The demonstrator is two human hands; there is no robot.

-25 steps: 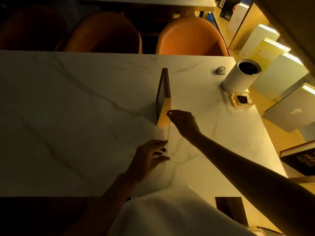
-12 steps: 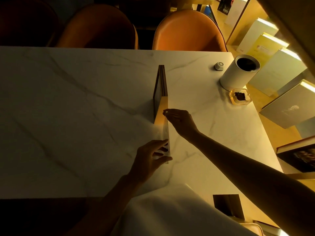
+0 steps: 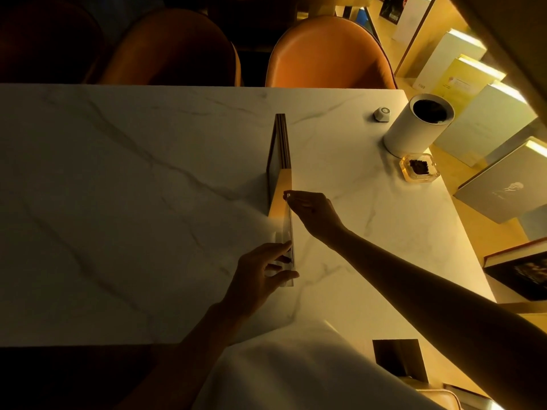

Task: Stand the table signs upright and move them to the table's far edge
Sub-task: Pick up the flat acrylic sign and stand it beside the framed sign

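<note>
Dim amber light falls on a marble worktop (image 3: 118,202) where two table signs stand on edge in line, long axes running near to far: a clear sign (image 3: 288,241) nearer, a dark sign (image 3: 279,149) beyond it. The left hand (image 3: 260,276) pinches the clear sign's near end with closed fingers; the right hand (image 3: 313,211) touches its far top edge, fingers loosely curled. The far edge lies straight ahead, so a lengthwise push seems called for.

No lettering on the books (image 3: 461,84) or signs (image 3: 281,143) is legible

Open marble table (image 3: 124,202) left of signs (image 3: 281,149)
</note>
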